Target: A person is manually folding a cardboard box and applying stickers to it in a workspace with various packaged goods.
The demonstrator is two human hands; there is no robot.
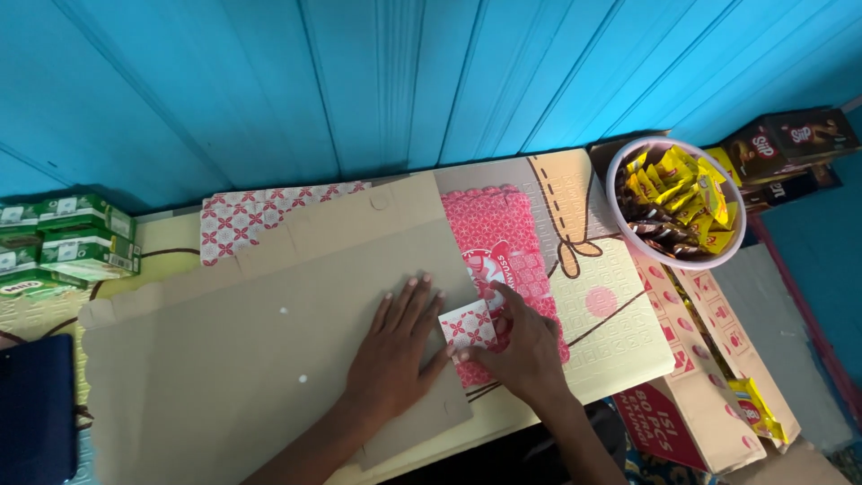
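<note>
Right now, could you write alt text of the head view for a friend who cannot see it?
Two bare hands work on flattened cardboard before a blue wall: the left hand lies flat on it, and the right hand fingers a small red-and-white patterned flap. A bowl of yellow packets sits far right.

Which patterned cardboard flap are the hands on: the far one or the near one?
The near, small flap, pinched at its edge by the right hand beside the left hand. The far flap lies untouched near the wall.

Bowl [680,256] right — cartons [67,242] left of cardboard [251,350]
</note>
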